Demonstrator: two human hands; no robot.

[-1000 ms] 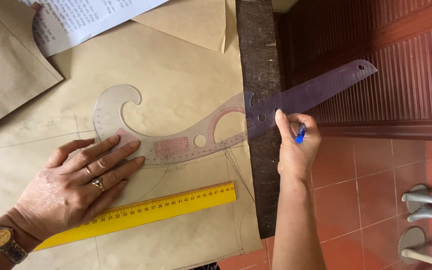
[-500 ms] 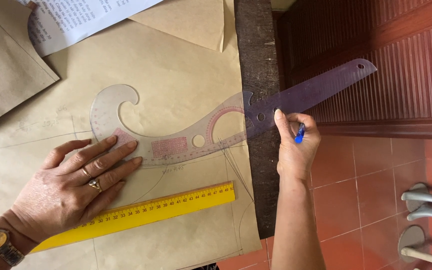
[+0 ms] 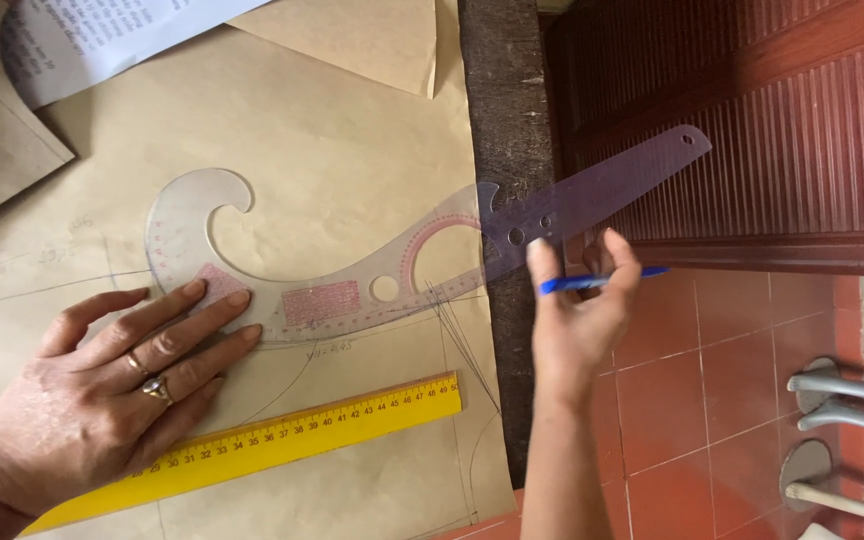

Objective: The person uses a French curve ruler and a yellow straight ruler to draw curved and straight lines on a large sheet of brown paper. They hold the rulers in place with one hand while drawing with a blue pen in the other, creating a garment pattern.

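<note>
A clear plastic curve ruler [image 3: 352,290] lies across a sheet of brown pattern paper [image 3: 332,140] marked with pencil lines. My left hand [image 3: 112,385] presses flat on the ruler's curled left end, rings on two fingers. The ruler's long right end sticks out past the table edge. My right hand [image 3: 577,310] is off the table's right side, just below that end, holding a blue pen [image 3: 602,281] between thumb and fingers. A yellow straight ruler [image 3: 292,440] lies slanted on the paper below my left hand.
A dark rough table edge [image 3: 502,120] runs down the middle. A dark red ribbed door [image 3: 772,130] and red floor tiles [image 3: 692,400] are to the right. Metal stool legs [image 3: 842,390] stand at the far right. A printed white sheet [image 3: 92,35] lies top left.
My right hand has turned so the blue pen now lies level between its fingers. The curve ruler has shifted slightly under my left hand, which stays pressed on it.
</note>
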